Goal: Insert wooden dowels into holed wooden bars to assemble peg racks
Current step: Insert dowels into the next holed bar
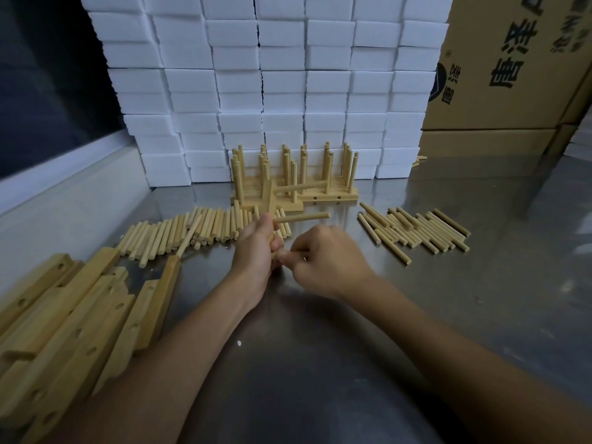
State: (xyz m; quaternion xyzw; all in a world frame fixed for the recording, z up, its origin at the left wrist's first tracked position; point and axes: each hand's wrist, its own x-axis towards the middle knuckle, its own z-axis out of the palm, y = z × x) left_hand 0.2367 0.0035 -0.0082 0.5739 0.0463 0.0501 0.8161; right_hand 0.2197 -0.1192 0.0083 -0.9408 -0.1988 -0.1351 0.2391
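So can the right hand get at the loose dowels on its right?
Probably yes: the right hand pinches a dowel now, but bare table separates it from that dowel pile.

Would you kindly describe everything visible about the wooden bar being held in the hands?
The bar is pale wood, held roughly on end above the steel table. Two dowels stick out sideways from it towards the right. The left hand grips its lower part; the right hand pinches at its bottom end, which is hidden.

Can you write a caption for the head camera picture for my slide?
Left hand holds a holed wooden bar with two dowels in; right hand works at its lower end.
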